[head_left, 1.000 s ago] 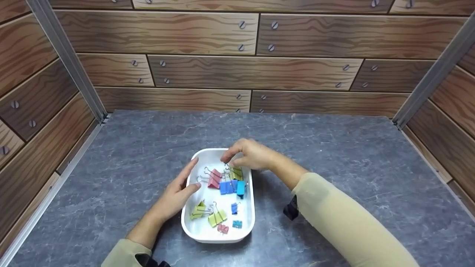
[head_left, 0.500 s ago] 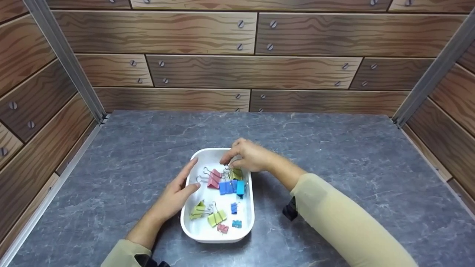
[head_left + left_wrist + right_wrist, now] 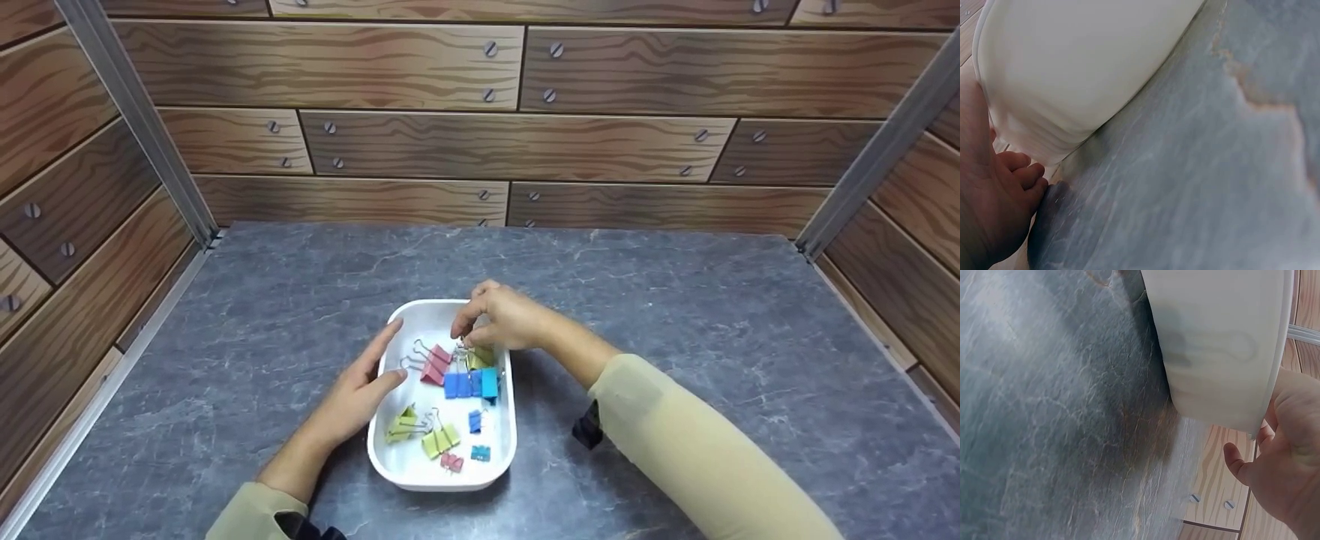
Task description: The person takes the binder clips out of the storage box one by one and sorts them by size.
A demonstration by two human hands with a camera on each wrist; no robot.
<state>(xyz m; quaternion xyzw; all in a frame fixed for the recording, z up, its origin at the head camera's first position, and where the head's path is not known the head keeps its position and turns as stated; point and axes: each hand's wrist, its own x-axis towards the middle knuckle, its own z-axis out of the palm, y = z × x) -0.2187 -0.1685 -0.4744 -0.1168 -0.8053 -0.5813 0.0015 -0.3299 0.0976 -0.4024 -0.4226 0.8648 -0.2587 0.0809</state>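
A white tray (image 3: 379, 463) holds colored binder clips. My left hand (image 3: 358, 394) holds its left side, thumb over the rim and index finger along it; in the left wrist view the other fingers (image 3: 1028, 175) curl outside the wall. My right hand (image 3: 510, 319) reaches over the far right rim, thumb and index fingertips pinching at a wire handle of a binder clip. Near these fingertips lie a yellow clip (image 3: 481, 358), a blue clip (image 3: 459, 385), a light-blue clip (image 3: 489, 384) and a red clip (image 3: 436, 365). Which clip the handle belongs to, I cannot tell.
Toward the tray's near end lie two yellow-green clips (image 3: 440, 441), a small blue clip (image 3: 475, 421), a small teal clip (image 3: 481, 453) and a small red clip (image 3: 451, 462). The tray stands on a dark marbled tabletop (image 3: 675, 315), with wood-patterned walls (image 3: 420, 142) around it.
My right fingertips have moved slightly nearer and right, lower in the tray. The blue, light-blue and red clips have shifted a little. My left hand stays on the tray.
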